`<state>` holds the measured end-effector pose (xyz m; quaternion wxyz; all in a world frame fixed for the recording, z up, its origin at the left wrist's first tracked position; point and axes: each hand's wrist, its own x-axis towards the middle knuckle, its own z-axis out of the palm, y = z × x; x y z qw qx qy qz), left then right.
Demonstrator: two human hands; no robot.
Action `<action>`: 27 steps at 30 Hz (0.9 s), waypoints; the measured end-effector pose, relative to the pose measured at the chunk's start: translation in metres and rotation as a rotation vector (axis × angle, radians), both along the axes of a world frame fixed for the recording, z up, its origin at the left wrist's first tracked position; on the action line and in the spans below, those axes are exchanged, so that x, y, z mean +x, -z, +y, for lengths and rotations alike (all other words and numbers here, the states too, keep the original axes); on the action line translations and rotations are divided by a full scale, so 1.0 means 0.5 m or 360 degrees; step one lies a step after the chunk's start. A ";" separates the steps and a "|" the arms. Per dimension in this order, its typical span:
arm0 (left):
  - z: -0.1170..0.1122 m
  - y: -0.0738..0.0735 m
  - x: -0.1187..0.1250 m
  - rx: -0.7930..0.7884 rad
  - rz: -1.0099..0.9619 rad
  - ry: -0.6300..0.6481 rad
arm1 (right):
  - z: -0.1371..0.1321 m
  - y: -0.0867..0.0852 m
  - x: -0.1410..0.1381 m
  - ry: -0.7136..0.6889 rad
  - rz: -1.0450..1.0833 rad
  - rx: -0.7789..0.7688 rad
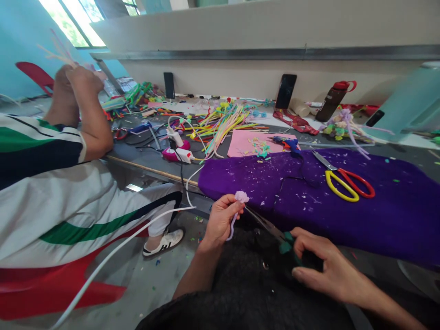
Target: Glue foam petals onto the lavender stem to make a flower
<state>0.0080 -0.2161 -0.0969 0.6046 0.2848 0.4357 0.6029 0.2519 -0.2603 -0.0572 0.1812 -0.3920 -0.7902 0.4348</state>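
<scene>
Between the thumb and fingers of my left hand (221, 220) is a pale lilac pipe cleaner flower (242, 196), its fluffy head above the fingertips and its stem hanging below. My right hand (325, 263) grips scissors with dark green handles (286, 244). Their blades point left, with the tips close beside my left fingertips; I cannot tell whether they touch the flower. Both hands are over my dark lap, in front of the table edge. On the purple cloth (378, 220) lies a second pair of scissors with yellow and red handles (350, 184).
A blue glue gun (287, 142) lies on a pink sheet (240, 141) with small clippings. Behind it are many pipe cleaners (230, 121). A power strip (177, 151) trails a white cable (137, 225). Phones, a brown bottle (333, 101) and a large jug (409, 103) stand behind. A co-worker (51, 156) sits left.
</scene>
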 end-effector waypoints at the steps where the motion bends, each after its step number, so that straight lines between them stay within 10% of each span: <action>1: 0.001 0.000 -0.002 -0.0006 -0.0020 -0.0007 | -0.002 0.002 0.001 -0.0015 -0.0040 0.0015; 27: -0.003 -0.014 -0.010 0.0008 -0.0064 0.0022 | -0.014 0.022 -0.007 -0.0026 -0.0088 0.0143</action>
